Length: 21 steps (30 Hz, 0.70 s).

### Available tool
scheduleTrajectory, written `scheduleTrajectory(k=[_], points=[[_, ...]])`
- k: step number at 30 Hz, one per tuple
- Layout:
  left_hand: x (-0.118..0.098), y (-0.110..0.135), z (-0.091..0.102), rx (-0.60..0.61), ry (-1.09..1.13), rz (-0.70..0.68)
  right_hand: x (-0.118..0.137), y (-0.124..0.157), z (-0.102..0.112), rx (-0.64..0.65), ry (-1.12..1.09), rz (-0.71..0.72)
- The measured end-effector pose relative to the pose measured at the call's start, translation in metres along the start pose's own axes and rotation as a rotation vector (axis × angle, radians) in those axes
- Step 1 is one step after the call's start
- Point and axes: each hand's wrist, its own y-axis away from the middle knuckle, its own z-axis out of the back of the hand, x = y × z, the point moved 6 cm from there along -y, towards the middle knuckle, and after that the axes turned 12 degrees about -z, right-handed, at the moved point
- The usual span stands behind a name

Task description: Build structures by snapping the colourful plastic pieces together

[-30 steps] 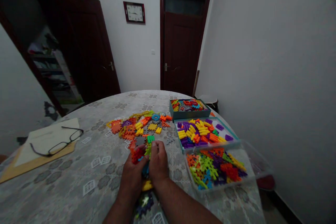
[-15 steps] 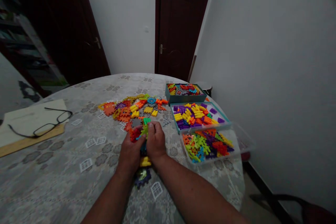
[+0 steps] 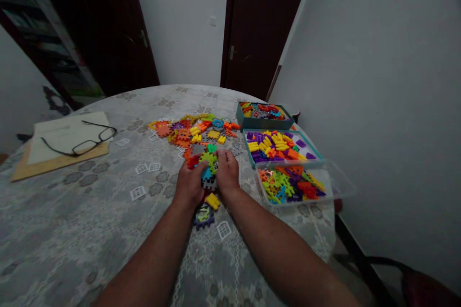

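Note:
Between my two hands is an assembly of interlocking plastic building pieces in lime green, blue, red and grey. My left hand grips it from the left, thumb over the front near a blue piece. On the other side, my right hand has its fingers curled against the assembly's right edge. A green connector shows at the top. Just below the hands are a yellow connector and a dark purple toothed plate; whether they join the assembly I cannot tell.
A pile of toothed pieces lies beyond my hands. To the right are a dark box, a teal-rimmed tray and a clear container, all holding pieces. Eyeglasses rest on paper at left. White window pieces are scattered about.
The view has tilted down and shifted left. My hands have parted slightly, so more of the assembly's green, blue and grey front shows. The yellow connector now looks tilted.

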Motion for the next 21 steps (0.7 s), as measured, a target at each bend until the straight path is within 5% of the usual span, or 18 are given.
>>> scheduleTrajectory(k=[6,13,21], points=[[0.012,-0.010,0.005,-0.061,0.320,0.128,-0.016,-0.004,-0.001,0.066,-0.337,-0.196],[0.008,-0.019,0.008,0.003,0.415,0.103,-0.002,0.009,-0.003,0.172,-0.073,-0.050],[0.008,-0.020,0.009,-0.030,0.393,0.105,0.005,0.010,0.006,0.044,-0.103,-0.070]])
